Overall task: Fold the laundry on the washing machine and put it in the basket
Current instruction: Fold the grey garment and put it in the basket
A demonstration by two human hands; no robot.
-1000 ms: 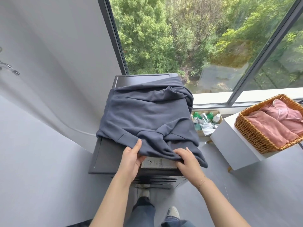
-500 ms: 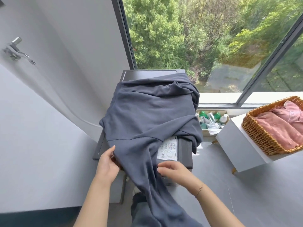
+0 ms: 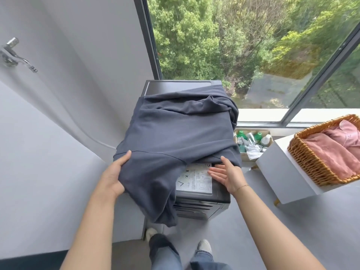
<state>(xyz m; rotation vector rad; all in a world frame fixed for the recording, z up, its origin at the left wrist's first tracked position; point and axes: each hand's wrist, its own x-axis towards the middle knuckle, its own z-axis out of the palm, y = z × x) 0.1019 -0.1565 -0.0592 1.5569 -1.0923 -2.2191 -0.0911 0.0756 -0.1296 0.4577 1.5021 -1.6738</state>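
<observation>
A dark grey-blue sweatshirt (image 3: pixel 175 137) lies spread over the top of the dark washing machine (image 3: pixel 198 203), with one part hanging down over the front edge. My left hand (image 3: pixel 115 176) grips the garment's near left edge, thumb on top of the cloth. My right hand (image 3: pixel 226 174) is open, palm up, over the white label on the machine's top, fingers straight and close to the garment's right hem, holding nothing. A wicker basket (image 3: pixel 311 164) at the right holds folded pink clothes (image 3: pixel 331 152).
The basket stands on a white table (image 3: pixel 282 172) right of the machine. A cardboard box of bottles (image 3: pixel 251 141) sits on the floor between them. A grey wall with a metal tap (image 3: pixel 13 55) is on the left, a big window behind.
The hanging part of the sweatshirt has been drawn up and left. My left hand has taken hold of the left edge. My right hand has let go and moved right, opening palm up.
</observation>
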